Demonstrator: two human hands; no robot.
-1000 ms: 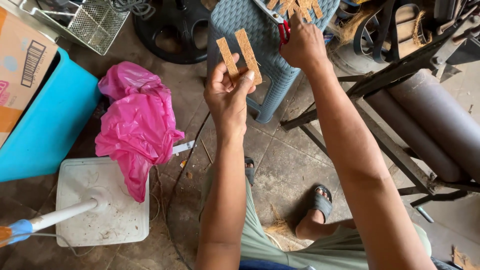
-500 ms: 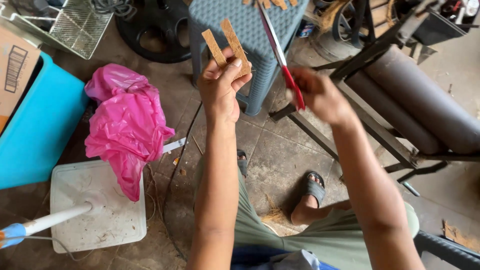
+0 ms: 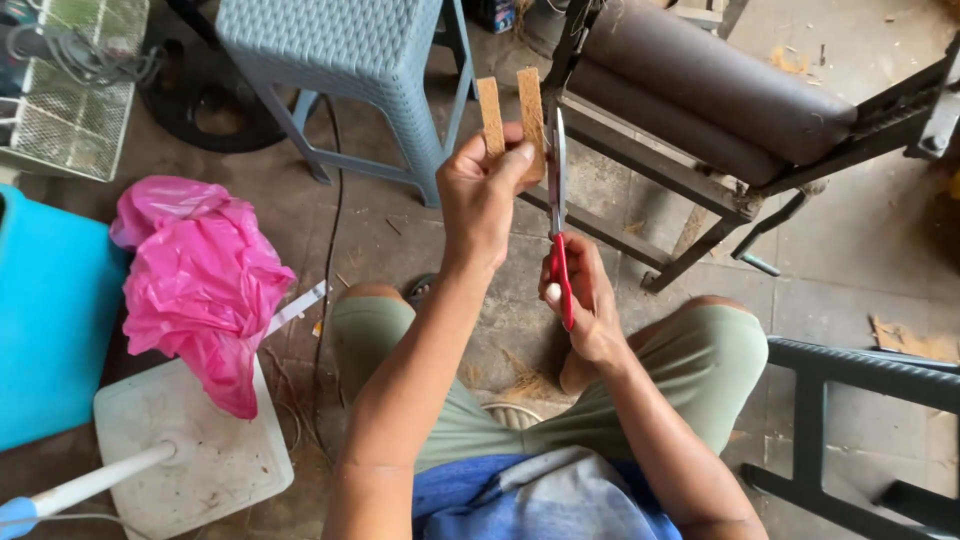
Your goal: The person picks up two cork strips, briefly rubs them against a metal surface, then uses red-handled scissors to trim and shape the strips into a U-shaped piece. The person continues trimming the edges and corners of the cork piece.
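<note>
We note a stained concrete floor (image 3: 860, 260), a grey-blue plastic stool (image 3: 350, 60) and a pink bag (image 3: 200, 280). Our left hand (image 3: 485, 190) pinches two flat tan strips (image 3: 510, 115), upright and parallel, above our knees. Our right hand (image 3: 580, 300) grips red-handled scissors (image 3: 558, 215), blades together, just beside the strips.

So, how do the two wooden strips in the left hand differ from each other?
The left strip looks narrower, while the right strip looks wider. The left strip's top end sits a little lower than the right strip's. The right strip stands next to the blades of the red-handled scissors in the right hand; the left strip is farther from them. Both are light brown, roughly upright, and pinched at their lower ends by the left hand.
</note>
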